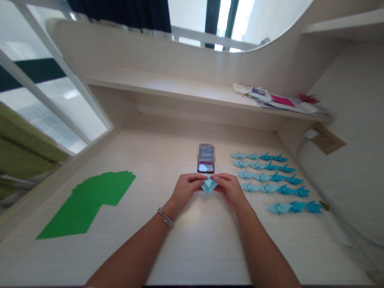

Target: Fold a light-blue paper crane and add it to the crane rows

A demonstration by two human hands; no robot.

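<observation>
Between my two hands is a small light blue piece of folded origami paper, diamond-shaped with its point toward me. My left hand pinches its left side, thumb on top and the other fingers mostly hidden beneath. On the opposite side my right hand grips the paper in the same way. Just beyond the hands lies a phone, its upper screen blurred out. To the right, folded paper cranes sit in several rows, shading from pale to deeper blue.
Green paper sheets are fanned out on the desk at left. Above the desk runs a shelf with papers at its right end. A white cable hangs from the wall socket along the right side.
</observation>
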